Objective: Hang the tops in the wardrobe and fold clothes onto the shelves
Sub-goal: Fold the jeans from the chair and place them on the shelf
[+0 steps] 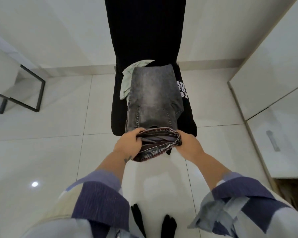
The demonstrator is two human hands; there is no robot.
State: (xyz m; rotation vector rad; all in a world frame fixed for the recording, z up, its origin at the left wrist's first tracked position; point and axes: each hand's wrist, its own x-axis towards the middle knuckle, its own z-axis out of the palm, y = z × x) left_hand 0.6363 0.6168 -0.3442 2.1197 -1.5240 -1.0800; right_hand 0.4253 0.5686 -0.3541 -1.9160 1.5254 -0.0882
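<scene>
— Nearest? Left hand (128, 143) and right hand (187, 143), both closed around the waistband of faded grey denim jeans (153, 97).

— Beyond? Spread over a black chair (144, 31), covering a pale green garment (126, 78) and black printed top (184, 93).

bright, even light; lamp glare on floor tiles (34, 184); edges warped.

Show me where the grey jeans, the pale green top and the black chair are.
grey jeans (153, 93): head view, middle of the faded denim lying on the seat.
pale green top (126, 81): head view, the fold showing left of the jeans.
black chair (144, 28): head view, middle of the backrest.
</scene>
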